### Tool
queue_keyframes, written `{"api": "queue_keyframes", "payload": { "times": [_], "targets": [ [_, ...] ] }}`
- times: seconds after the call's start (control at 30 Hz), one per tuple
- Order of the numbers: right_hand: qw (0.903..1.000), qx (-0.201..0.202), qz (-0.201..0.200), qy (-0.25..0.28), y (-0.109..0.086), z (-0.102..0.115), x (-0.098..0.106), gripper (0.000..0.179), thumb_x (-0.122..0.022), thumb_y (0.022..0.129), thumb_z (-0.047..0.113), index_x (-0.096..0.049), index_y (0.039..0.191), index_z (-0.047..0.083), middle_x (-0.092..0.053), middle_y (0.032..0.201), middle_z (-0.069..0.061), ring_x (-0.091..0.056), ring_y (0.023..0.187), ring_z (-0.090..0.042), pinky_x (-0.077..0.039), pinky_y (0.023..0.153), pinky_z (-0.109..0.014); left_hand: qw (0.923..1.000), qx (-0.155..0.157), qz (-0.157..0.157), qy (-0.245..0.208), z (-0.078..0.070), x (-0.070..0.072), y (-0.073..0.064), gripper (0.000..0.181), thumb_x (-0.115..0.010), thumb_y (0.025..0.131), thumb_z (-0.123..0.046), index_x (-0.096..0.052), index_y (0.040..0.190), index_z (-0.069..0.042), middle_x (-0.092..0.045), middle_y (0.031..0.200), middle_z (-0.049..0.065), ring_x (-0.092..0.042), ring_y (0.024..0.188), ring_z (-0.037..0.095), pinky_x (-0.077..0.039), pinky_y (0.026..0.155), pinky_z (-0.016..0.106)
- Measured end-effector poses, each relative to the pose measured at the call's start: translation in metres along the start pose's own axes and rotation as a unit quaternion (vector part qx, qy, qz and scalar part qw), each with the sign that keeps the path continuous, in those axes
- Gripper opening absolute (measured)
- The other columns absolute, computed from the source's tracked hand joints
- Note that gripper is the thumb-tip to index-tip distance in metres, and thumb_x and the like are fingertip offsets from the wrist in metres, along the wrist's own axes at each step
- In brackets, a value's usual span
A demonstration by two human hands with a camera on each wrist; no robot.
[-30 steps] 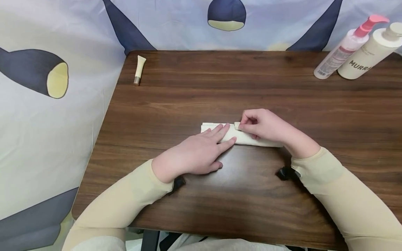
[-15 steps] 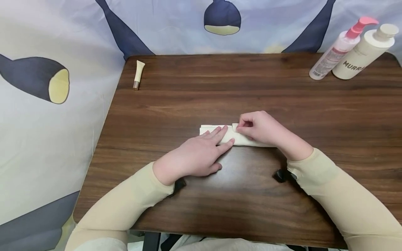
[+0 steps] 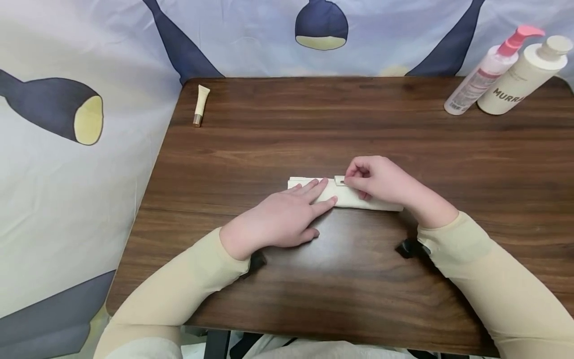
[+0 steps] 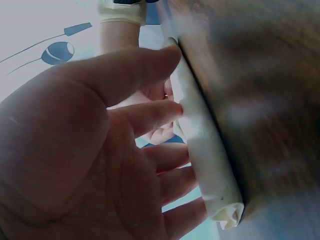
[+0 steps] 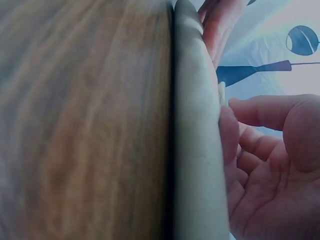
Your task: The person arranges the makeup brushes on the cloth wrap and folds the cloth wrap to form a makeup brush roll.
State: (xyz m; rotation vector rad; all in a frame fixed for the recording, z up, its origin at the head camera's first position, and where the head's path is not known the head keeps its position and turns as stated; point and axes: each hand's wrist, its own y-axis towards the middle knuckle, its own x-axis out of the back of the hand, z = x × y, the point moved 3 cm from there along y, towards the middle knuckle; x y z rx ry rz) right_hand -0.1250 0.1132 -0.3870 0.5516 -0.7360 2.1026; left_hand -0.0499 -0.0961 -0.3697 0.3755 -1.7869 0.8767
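Note:
A cream roll of folded fabric (image 3: pixel 354 199) lies across the middle of the table, a small tab (image 3: pixel 339 180) at its far edge. The tab bears a small dark mark. My left hand (image 3: pixel 284 217) is spread flat, its fingers resting on the roll's left half. Thumb and index finger of my right hand (image 3: pixel 378 179) pinch the tab, the other fingers curled in. In the left wrist view the roll (image 4: pixel 212 155) shows its layered end past my straight fingers. The right wrist view has the thumb tip (image 5: pixel 235 103) right beside the tab (image 5: pixel 222 94).
A pink-topped pump bottle (image 3: pixel 482 77) and a white bottle (image 3: pixel 515 82) stand at the back right. Near the back left corner lies a small cream tube (image 3: pixel 201 105). The wooden table (image 3: pixel 287 129) meets a patterned cloth (image 3: pixel 251 40) behind and on the left.
My right fingertips have shifted slightly right along the tab, so more of it and its dark mark show. The left hand stays on the roll. The head view has shifted a little.

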Motion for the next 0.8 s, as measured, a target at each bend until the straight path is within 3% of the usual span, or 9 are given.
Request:
{"api": "queue_keyframes", "payload": {
  "times": [0.2, 0.43, 0.67, 0.8],
  "targets": [
    [0.9999, -0.003, 0.009, -0.003, -0.008, -0.008, 0.000, 0.012, -0.065, 0.102, 0.023, -0.068, 0.099, 0.012, -0.062, 0.070, -0.004, -0.061, 0.064, -0.020, -0.049, 0.063, -0.030, 0.9999, -0.007, -0.005, -0.006, -0.002, -0.005, 0.002, 0.071, -0.062, 0.101, -0.040, -0.033, 0.163, -0.024, -0.014, 0.173, 0.012, -0.018, 0.160, 0.026, -0.023, 0.129, 0.044],
    [0.9979, 0.022, -0.038, -0.047, -0.024, -0.017, 0.005, 0.011, -0.066, 0.101, 0.026, -0.070, 0.096, 0.017, -0.060, 0.068, 0.000, -0.057, 0.063, -0.017, -0.046, 0.064, -0.029, 0.9995, 0.004, -0.031, -0.003, 0.001, -0.004, 0.000, 0.066, -0.061, 0.101, -0.041, -0.038, 0.161, -0.026, -0.023, 0.172, 0.009, -0.024, 0.158, 0.026, -0.026, 0.128, 0.045],
    [0.9920, 0.034, -0.081, -0.090, -0.048, -0.025, 0.012, 0.009, -0.067, 0.101, 0.026, -0.071, 0.096, 0.018, -0.063, 0.075, 0.004, -0.056, 0.065, -0.014, -0.047, 0.061, -0.027, 0.9971, 0.016, -0.073, -0.019, 0.013, -0.011, -0.014, 0.060, -0.061, 0.102, -0.038, -0.043, 0.158, -0.028, -0.034, 0.167, 0.009, -0.030, 0.156, 0.028, -0.029, 0.127, 0.047],
    [0.9899, 0.044, -0.093, -0.097, -0.058, -0.031, 0.013, 0.008, -0.067, 0.101, 0.023, -0.071, 0.096, 0.018, -0.064, 0.075, 0.005, -0.055, 0.063, -0.010, -0.047, 0.058, -0.026, 0.9963, 0.029, -0.078, -0.022, 0.021, -0.014, -0.022, 0.061, -0.063, 0.101, -0.037, -0.042, 0.158, -0.029, -0.035, 0.167, 0.010, -0.031, 0.155, 0.029, -0.031, 0.126, 0.049]
  ]
}}
